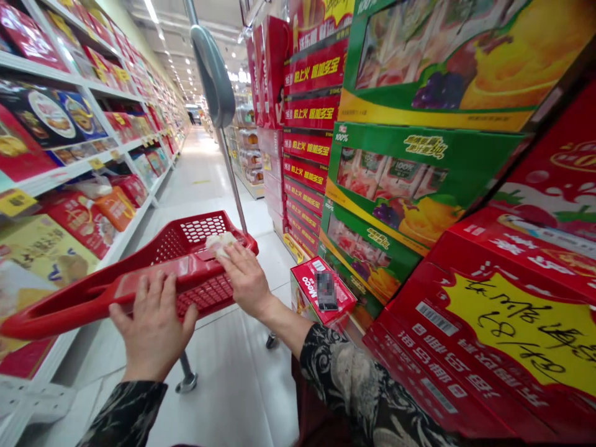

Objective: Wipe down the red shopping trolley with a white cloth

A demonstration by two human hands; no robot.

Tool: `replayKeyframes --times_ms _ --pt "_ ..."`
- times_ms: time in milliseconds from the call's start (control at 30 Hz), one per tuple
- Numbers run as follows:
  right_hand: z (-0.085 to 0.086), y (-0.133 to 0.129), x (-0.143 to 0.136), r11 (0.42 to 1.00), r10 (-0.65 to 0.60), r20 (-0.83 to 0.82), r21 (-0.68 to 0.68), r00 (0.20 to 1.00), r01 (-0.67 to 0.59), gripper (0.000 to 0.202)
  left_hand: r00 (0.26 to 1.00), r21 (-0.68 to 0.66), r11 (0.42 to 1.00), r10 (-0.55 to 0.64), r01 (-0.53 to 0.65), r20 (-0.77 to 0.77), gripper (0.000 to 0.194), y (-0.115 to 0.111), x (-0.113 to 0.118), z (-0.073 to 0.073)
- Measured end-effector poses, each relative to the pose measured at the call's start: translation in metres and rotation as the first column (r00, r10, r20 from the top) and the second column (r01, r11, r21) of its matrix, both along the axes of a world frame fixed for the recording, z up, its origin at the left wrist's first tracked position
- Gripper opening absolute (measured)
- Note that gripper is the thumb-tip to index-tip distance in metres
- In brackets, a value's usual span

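Note:
A red plastic shopping basket with lattice sides stands in front of me, its long red rim stretching to the left. My left hand grips this rim, fingers laid over the top and thumb below on the near side. Under the fingers of my right hand, a crumpled white cloth or tissue is pressed against the basket's right end. The palm side of that hand is hidden. Close behind the basket rises a slanted metal pole carrying a grey plastic piece.
Store shelves full of packaged goods line the left. Stacked green juice boxes and red cartons crowd the right. A dark phone-like object, partly blurred, lies on a red box. White floor runs down the aisle.

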State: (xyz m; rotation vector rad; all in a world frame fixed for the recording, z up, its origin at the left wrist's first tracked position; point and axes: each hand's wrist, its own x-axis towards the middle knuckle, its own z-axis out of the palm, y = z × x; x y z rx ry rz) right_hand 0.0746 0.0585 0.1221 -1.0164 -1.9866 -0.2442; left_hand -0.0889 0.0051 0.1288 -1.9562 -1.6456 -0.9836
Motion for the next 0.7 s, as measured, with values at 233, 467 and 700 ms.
replayKeyframes --times_ms 233,467,700 --pt "0.003 -0.005 -0.018 1.000 0.010 -0.052 -0.007 0.999 -0.010 0.042 1.000 -0.009 1.000 -0.002 0.002 0.020 0.071 0.005 -0.006 -0.006" --pt "0.006 -0.024 -0.066 0.983 0.182 -0.005 -0.037 0.983 -0.182 0.041 0.994 -0.085 0.992 -0.093 0.098 0.059 0.063 0.006 -0.028 0.007" --pt "0.010 -0.010 -0.047 0.997 0.024 -0.092 -0.077 0.996 -0.031 0.046 0.990 -0.139 0.981 -0.123 0.132 0.073 0.061 0.002 -0.036 0.014"
